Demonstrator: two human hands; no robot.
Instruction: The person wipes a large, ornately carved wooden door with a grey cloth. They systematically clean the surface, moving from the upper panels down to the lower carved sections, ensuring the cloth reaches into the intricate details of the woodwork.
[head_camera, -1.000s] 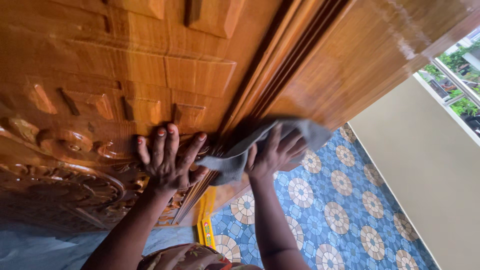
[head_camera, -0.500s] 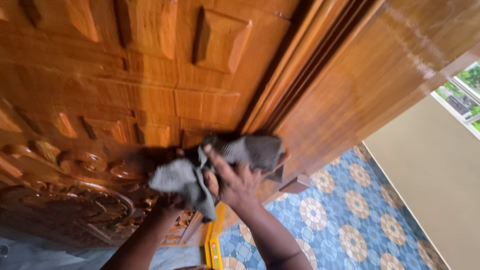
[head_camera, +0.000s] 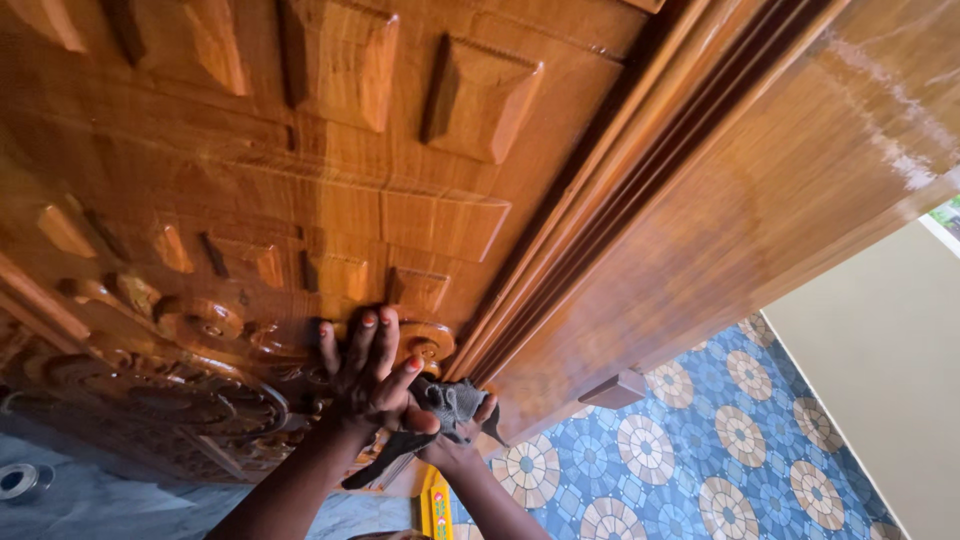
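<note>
Against a carved wooden door (head_camera: 300, 200), a crumpled grey cloth (head_camera: 450, 405) is bunching in the right hand (head_camera: 455, 440), fingers clamped around it, while the left hand (head_camera: 370, 385) is pressing flat, fingers spread, above blue patterned floor tiles (head_camera: 700, 470).

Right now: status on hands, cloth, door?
Left hand flat on the carved wooden door, fingers spread. Right hand gripping bunched grey cloth at the door's edge moulding. Nothing between hands and door.
</note>
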